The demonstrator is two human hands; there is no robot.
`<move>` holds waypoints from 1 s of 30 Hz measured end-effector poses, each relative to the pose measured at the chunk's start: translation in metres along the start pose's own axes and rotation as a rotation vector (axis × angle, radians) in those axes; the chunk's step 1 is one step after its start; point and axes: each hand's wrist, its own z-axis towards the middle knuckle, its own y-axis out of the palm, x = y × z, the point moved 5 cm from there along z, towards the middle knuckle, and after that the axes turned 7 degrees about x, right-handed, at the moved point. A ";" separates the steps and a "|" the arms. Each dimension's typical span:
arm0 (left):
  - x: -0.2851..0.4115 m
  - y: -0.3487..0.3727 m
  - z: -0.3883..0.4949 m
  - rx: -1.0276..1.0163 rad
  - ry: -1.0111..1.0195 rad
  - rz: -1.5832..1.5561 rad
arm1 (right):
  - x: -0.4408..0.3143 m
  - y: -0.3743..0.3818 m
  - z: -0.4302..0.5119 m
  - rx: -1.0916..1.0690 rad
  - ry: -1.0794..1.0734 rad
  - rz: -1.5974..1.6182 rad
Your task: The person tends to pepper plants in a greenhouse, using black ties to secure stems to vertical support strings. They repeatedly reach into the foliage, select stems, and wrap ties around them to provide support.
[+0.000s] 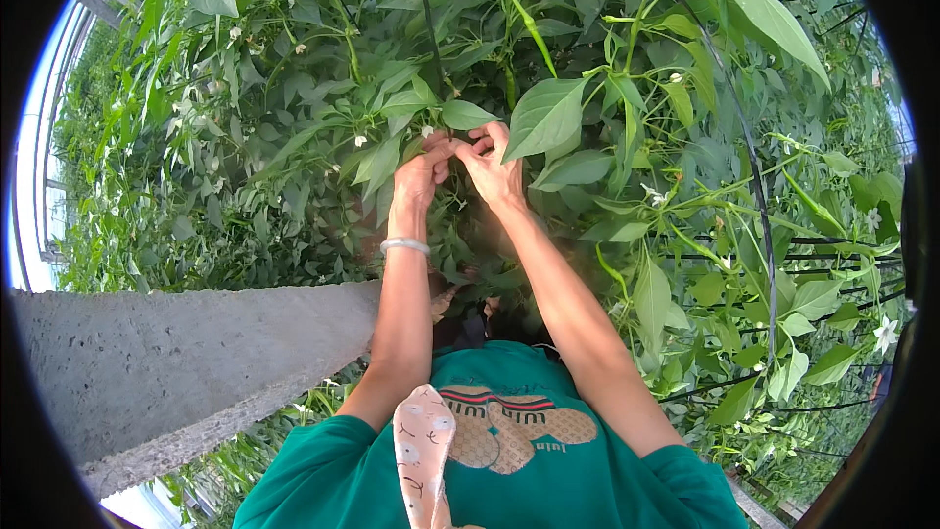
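Note:
Both of my hands meet among the leaves of a pepper plant, near the middle of the view. My left hand (420, 175), below a pale bangle (405, 245), has its fingers bent and pinched together at a thin stem or tie. My right hand (497, 170) touches it from the right, thumb and forefinger close to the same spot. What lies between the fingertips is too small to tell. A black string (428, 15) runs down toward the hands. A broad pepper leaf (547, 117) hangs just right of my right hand, and a slim green pepper (534, 33) hangs above.
A grey concrete beam (198, 360) juts in from the left, close to my left forearm. Dense pepper plants with white flowers (886, 334) surround me. A black cord (756, 169) curves down at the right, with more dark lines crossing the foliage there.

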 end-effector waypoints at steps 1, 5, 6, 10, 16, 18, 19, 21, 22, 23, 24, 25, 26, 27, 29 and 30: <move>-0.001 -0.001 -0.001 0.021 -0.009 -0.016 | -0.012 0.001 0.002 -0.062 -0.078 -0.005; 0.003 0.003 -0.004 -0.043 0.028 0.104 | -0.035 0.005 0.008 0.080 -0.249 -0.136; 0.004 0.004 -0.005 -0.057 0.042 0.117 | -0.033 0.007 0.008 0.089 -0.238 -0.093; 0.003 0.003 -0.006 0.021 -0.002 0.102 | -0.006 0.010 0.011 0.146 -0.136 -0.052; 0.000 -0.001 -0.001 -0.015 0.036 0.131 | 0.033 0.027 0.019 0.055 -0.026 -0.094; -0.002 -0.004 0.001 0.004 0.027 0.201 | 0.033 0.028 0.021 0.050 -0.076 0.092; -0.002 -0.004 0.001 0.008 0.041 0.193 | 0.039 0.032 0.019 -0.029 0.040 0.106; 0.001 -0.003 -0.001 -0.008 0.061 0.197 | 0.046 0.037 0.018 -0.233 0.183 0.107; 0.003 -0.002 -0.001 0.002 0.081 0.227 | 0.047 0.038 0.017 -0.209 0.214 0.205; 0.006 -0.001 -0.002 0.014 0.114 0.231 | 0.049 0.036 0.018 -0.182 0.249 0.301; 0.009 -0.001 -0.003 0.030 0.121 0.243 | 0.053 0.036 0.016 -0.150 0.291 0.394; 0.009 0.000 -0.004 0.036 0.103 0.260 | 0.053 0.034 0.016 -0.116 0.186 0.286; 0.012 0.002 -0.004 0.007 0.130 0.327 | 0.054 0.033 0.017 -0.080 0.093 0.171; 0.011 0.000 -0.004 0.043 0.067 0.372 | 0.054 0.033 0.017 -0.046 0.002 0.051; 0.012 -0.001 -0.003 0.048 0.063 0.474 | 0.072 0.038 0.014 -0.106 0.171 0.044; 0.013 -0.004 -0.001 0.096 0.075 0.525 | 0.069 0.036 0.016 -0.043 0.035 0.010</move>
